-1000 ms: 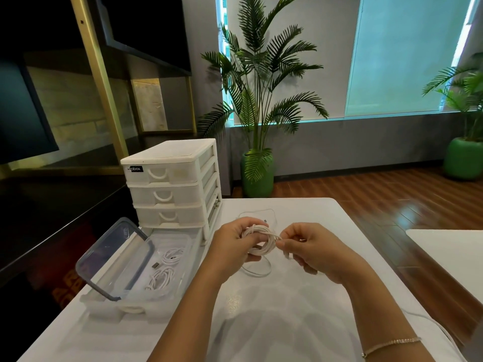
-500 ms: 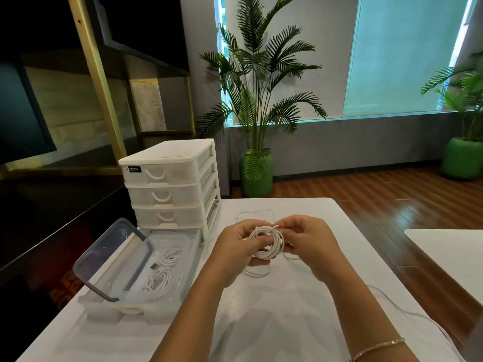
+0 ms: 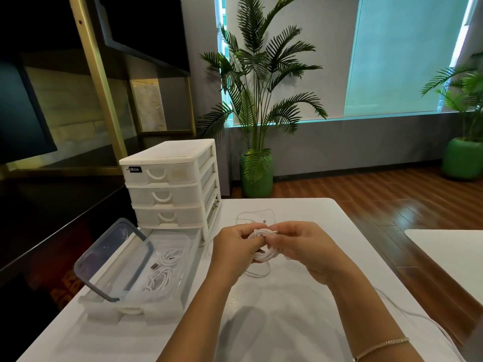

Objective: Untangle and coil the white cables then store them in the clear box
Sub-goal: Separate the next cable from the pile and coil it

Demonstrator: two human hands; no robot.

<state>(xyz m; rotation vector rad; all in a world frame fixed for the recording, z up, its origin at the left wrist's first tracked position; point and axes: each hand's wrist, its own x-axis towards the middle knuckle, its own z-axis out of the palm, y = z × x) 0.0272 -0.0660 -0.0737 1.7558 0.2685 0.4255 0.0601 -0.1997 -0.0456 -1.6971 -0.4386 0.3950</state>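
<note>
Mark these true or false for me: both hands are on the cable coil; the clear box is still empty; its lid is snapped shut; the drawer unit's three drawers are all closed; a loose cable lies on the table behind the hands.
1. Both hands hold the cable coil. True: the left hand and right hand grip it.
2. The clear box is empty. False: coiled white cables lie inside.
3. Its lid is snapped shut. False: it stands propped open.
4. The drawer unit has all three drawers closed. True.
5. A loose cable lies on the table behind the hands. True.
</note>
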